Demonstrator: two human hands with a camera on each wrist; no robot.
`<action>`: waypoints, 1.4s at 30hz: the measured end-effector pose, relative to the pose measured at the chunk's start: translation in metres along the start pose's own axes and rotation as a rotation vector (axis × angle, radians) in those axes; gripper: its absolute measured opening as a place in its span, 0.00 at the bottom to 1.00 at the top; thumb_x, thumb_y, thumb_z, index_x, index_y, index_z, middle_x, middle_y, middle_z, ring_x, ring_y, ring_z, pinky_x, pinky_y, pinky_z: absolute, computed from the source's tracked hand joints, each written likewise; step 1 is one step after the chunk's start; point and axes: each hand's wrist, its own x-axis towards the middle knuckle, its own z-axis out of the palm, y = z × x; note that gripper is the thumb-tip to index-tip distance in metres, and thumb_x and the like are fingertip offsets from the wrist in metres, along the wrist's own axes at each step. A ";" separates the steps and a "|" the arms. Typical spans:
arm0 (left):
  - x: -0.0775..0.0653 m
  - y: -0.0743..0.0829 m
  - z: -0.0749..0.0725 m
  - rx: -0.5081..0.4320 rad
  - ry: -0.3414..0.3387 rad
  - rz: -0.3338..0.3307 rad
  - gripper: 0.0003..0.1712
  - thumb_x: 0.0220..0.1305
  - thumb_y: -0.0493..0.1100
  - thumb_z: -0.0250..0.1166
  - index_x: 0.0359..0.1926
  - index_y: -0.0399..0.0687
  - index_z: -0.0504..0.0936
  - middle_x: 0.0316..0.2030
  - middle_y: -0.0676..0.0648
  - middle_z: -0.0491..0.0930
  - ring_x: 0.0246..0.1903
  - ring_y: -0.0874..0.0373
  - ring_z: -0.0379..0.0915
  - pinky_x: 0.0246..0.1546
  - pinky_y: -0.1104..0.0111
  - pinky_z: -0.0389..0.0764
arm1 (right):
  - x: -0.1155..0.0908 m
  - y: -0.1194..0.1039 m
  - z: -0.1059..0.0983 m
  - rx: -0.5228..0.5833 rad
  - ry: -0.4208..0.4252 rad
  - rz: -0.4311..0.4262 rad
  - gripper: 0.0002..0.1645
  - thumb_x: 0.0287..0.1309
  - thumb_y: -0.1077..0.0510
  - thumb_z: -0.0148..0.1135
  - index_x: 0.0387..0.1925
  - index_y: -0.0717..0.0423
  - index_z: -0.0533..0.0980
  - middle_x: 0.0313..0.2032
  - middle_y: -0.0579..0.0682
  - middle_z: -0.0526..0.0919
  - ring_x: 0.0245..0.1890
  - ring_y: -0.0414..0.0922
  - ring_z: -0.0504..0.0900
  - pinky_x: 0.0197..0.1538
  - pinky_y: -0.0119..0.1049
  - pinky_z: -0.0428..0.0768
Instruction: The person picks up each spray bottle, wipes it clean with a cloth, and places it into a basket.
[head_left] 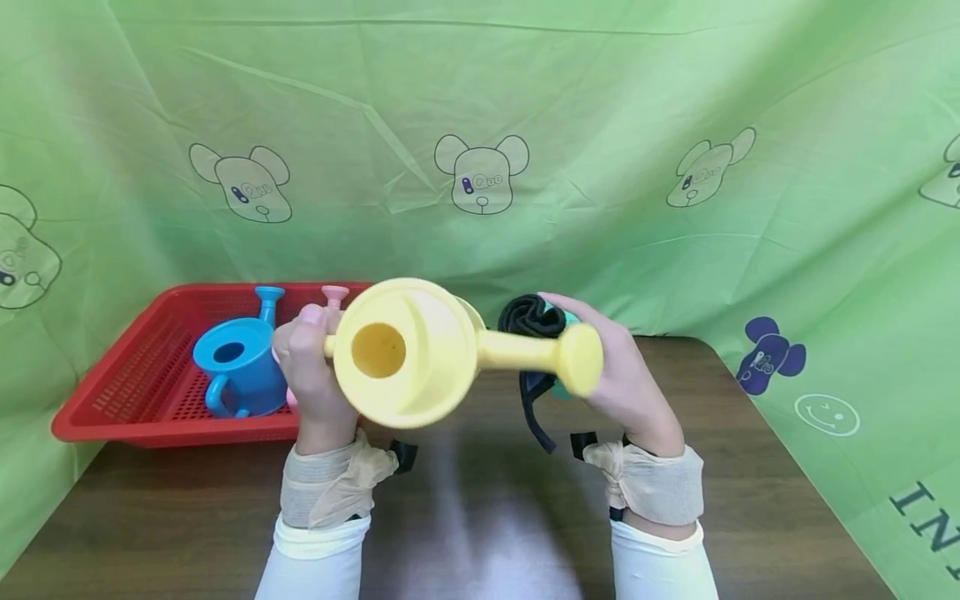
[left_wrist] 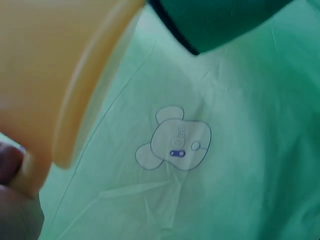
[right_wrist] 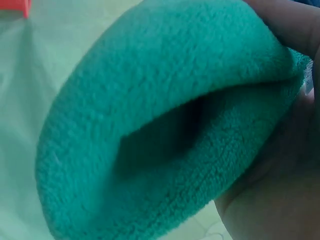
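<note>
In the head view my left hand (head_left: 313, 379) grips the handle of a yellow watering can (head_left: 408, 387), raised over the table. The can's top opening faces the camera, and its spout points right, passing in front of my right hand (head_left: 633, 387). That hand holds a folded teal fleecy cloth (right_wrist: 150, 85) between thumb and fingers. Black rolled material (head_left: 525, 315) and a dark strap hang with the cloth behind the spout. The left wrist view catches the can's yellow wall (left_wrist: 45, 65) up close, with the cloth's dark-edged corner (left_wrist: 220, 25) above.
A red perforated basket (head_left: 112, 408) stands at the back left, holding a blue watering can (head_left: 251, 375) and a pink one (head_left: 335, 293) partly hidden by my left hand. Green printed sheeting (head_left: 585, 100) hangs behind and beside the brown table (head_left: 450, 508).
</note>
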 end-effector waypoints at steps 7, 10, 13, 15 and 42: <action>-0.007 0.001 0.001 -0.175 -0.239 -0.065 0.32 0.65 0.48 0.63 0.11 0.42 0.58 0.09 0.49 0.62 0.10 0.59 0.54 0.14 0.69 0.58 | 0.002 -0.006 0.005 0.075 -0.058 0.017 0.50 0.46 0.81 0.62 0.71 0.46 0.74 0.61 0.49 0.85 0.60 0.38 0.81 0.65 0.28 0.75; -0.008 -0.002 0.002 -0.296 -0.346 -0.050 0.30 0.66 0.45 0.60 0.10 0.42 0.58 0.09 0.47 0.60 0.10 0.58 0.54 0.12 0.69 0.56 | 0.002 -0.008 0.005 0.035 -0.056 -0.013 0.47 0.49 0.79 0.66 0.71 0.50 0.74 0.62 0.52 0.84 0.61 0.36 0.80 0.66 0.28 0.74; -0.007 -0.004 0.004 -0.391 -0.441 -0.041 0.28 0.67 0.41 0.55 0.11 0.42 0.58 0.09 0.47 0.59 0.10 0.58 0.53 0.12 0.69 0.55 | 0.001 -0.009 0.004 0.043 -0.053 -0.037 0.44 0.51 0.78 0.67 0.71 0.53 0.74 0.62 0.55 0.84 0.61 0.35 0.80 0.66 0.28 0.74; -0.008 -0.004 0.005 -0.421 -0.487 -0.061 0.25 0.66 0.37 0.51 0.11 0.43 0.59 0.09 0.48 0.59 0.10 0.58 0.53 0.11 0.69 0.54 | 0.001 -0.010 0.003 0.063 -0.056 -0.045 0.43 0.52 0.77 0.68 0.71 0.55 0.74 0.62 0.56 0.84 0.62 0.36 0.80 0.67 0.28 0.73; -0.012 -0.014 0.017 -0.228 -0.718 0.110 0.20 0.54 0.24 0.40 0.11 0.45 0.61 0.10 0.48 0.54 0.14 0.60 0.44 0.14 0.73 0.49 | -0.001 -0.014 0.001 0.150 -0.126 -0.057 0.43 0.54 0.79 0.65 0.72 0.59 0.71 0.65 0.53 0.82 0.66 0.39 0.79 0.70 0.30 0.75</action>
